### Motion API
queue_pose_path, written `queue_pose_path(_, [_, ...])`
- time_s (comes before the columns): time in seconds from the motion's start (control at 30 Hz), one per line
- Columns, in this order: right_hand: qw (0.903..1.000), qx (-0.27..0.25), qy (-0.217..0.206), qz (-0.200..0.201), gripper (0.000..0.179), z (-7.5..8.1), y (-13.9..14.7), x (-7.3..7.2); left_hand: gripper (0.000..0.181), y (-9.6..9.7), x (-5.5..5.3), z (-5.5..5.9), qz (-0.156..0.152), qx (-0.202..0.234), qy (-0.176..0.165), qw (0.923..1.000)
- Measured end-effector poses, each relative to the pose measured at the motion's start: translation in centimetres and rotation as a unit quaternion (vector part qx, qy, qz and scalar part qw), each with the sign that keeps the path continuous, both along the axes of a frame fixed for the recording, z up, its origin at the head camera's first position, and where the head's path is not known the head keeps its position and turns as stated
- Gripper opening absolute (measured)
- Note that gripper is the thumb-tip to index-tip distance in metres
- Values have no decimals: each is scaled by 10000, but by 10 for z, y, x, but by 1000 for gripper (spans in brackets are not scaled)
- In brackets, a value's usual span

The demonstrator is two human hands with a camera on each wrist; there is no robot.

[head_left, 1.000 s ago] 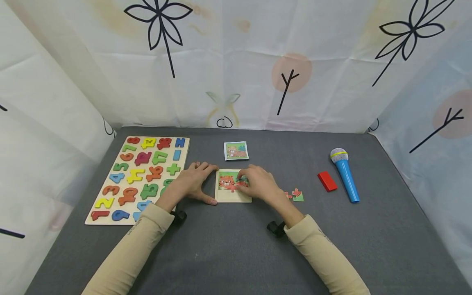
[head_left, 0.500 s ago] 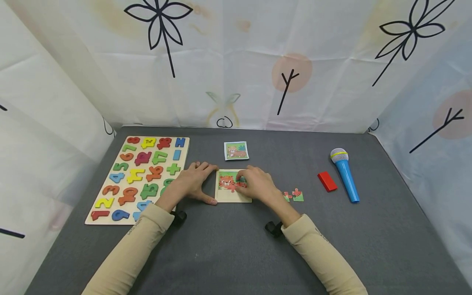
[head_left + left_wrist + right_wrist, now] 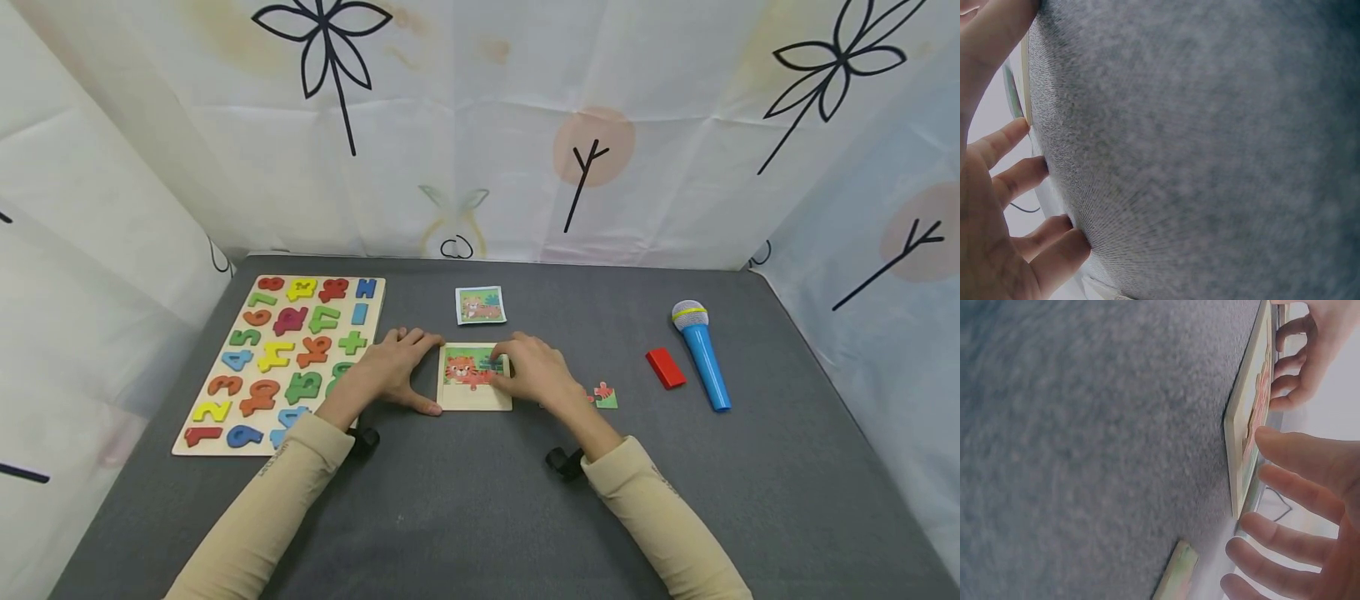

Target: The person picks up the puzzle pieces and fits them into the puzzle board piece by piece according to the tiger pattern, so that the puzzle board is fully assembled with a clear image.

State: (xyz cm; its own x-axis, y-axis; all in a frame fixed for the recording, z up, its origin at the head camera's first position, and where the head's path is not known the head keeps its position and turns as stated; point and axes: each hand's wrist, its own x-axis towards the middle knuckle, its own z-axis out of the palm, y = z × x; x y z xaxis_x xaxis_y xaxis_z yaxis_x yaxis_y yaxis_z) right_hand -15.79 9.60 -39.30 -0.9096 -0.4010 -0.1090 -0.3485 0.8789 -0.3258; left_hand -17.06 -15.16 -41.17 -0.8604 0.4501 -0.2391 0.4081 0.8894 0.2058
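A small wooden puzzle tray (image 3: pixel 476 402) lies mid-table, with joined jigsaw pieces (image 3: pixel 461 371) showing an orange tiger face along its upper part. At the tray's left edge is my left hand (image 3: pixel 393 367), fingertips by the top corner and thumb by the lower one. Its fingers spread against the tabletop in the left wrist view. Over the right side of the tray hovers my right hand (image 3: pixel 534 371), its thumb (image 3: pixel 1272 440) and fingers apart with nothing between them. Beyond its wrist lie loose jigsaw pieces (image 3: pixel 605 396), partly hidden by the forearm.
A picture card (image 3: pixel 481 306) of the animal scene lies behind the tray. To the left stands a board of colourful numbers (image 3: pixel 258 367). A red block (image 3: pixel 666 368) and a blue toy microphone (image 3: pixel 703 358) lie at the right on the grey table (image 3: pixel 450 508).
My right hand has drawn back slightly to the right, uncovering more of the tiger pieces. The left hand stays at the tray's left edge.
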Motion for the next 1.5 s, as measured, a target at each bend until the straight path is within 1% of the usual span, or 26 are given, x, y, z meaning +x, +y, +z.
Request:
queue_pose_path(0.2, [10000, -27, 14, 29, 29, 0, 4, 0, 109, 0, 2, 3, -26, 35, 81, 10000])
queue_pose_path(0.37, [10000, -55, 44, 25, 26, -2, 3, 0, 109, 0, 1, 1, -25, 39, 76, 10000])
queue_pose_path(0.73, [9997, -223, -93, -92, 18, -1, 4, 2, 109, 0, 1, 2, -13, 72, 63, 10000])
queue_pose_path(0.97, [9999, -167, -11, -32, 25, -2, 8, 3, 108, 0, 2, 0, -90, 134, 146, 9998])
queue_pose_path(1.1, [9999, -46, -68, -66, 31, 2, 13, 5, 110, -1, 2, 1, -95, 141, 151, 9997])
queue_pose_path(1.27, [9998, 3, -97, -151, 35, 7, 24, 7, 110, -2, 2, 0, -70, 140, 137, 9998])
queue_pose_path(1.5, [9996, 148, -112, -189, 37, 10, 42, 11, 110, -1, 2, 1, -72, 135, 127, 9998])
